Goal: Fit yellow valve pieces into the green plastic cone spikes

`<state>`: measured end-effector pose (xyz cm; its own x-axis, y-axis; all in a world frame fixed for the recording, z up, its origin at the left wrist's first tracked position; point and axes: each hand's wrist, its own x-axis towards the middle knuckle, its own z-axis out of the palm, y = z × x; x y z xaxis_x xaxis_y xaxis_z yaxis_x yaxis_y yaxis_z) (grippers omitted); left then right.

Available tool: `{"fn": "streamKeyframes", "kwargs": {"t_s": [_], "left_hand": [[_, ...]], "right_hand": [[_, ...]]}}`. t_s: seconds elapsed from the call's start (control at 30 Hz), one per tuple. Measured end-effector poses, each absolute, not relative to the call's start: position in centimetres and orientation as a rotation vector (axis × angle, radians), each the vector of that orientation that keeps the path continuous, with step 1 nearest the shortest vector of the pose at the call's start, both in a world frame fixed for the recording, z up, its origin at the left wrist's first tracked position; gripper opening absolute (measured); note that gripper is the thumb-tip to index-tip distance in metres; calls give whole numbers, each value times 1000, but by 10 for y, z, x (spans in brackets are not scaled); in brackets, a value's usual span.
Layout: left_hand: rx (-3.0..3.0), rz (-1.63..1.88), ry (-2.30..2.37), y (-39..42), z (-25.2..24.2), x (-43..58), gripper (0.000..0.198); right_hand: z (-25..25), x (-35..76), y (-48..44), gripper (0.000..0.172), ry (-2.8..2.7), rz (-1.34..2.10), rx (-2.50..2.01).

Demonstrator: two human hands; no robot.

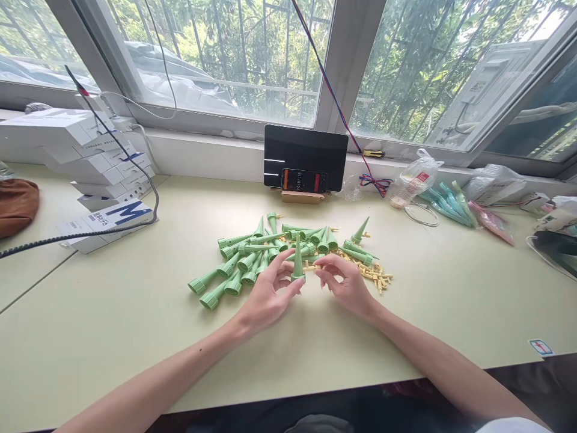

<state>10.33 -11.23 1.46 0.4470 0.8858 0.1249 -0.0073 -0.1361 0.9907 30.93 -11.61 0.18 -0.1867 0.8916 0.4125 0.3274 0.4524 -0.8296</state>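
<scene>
My left hand (273,287) is closed around a green plastic watering spike (298,261), which stands upright with its tip pointing up. In the fingertips of my right hand (345,282) is a small yellow plastic valve (310,268). The valve reaches the side of the spike near its lower end; whether it sits in a hole there I cannot tell. Behind my hands lies a pile of similar green spikes (246,261), several with wide caps facing me. Beside my right wrist is a heap of loose yellow valves (378,276).
On the pale table (360,373), white boxes (108,156) are stacked at the left, with a black cable (148,225) crossing in front. A phone (303,180) leans against a dark tablet (306,150) at the back. Plastic bags (412,180) lie at the right.
</scene>
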Motion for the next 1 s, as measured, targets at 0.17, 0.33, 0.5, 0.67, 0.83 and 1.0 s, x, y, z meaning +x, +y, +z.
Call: {"fn": "streamKeyframes", "kwargs": {"t_s": [0.17,0.33,0.5,0.67,0.83,1.0], "left_hand": [[1514,937,842,-112,14,103,52],[1545,920,883,-113,14,102,53],[1574,912,900,-113,14,102,52],[1579,925,891,-113,13,102,52],[1579,931,880,-112,10,102,50],[1589,932,865,-113,10,103,44]], "right_hand": [[3,309,-116,18,-1740,742,-1043],[4,308,-116,18,-1735,755,-1044],[3,309,-115,14,-1759,757,-1032],[3,309,-115,13,-1761,768,-1020],[2,309,-115,12,-1765,780,-1013],[2,308,-115,11,-1763,766,-990]]}}
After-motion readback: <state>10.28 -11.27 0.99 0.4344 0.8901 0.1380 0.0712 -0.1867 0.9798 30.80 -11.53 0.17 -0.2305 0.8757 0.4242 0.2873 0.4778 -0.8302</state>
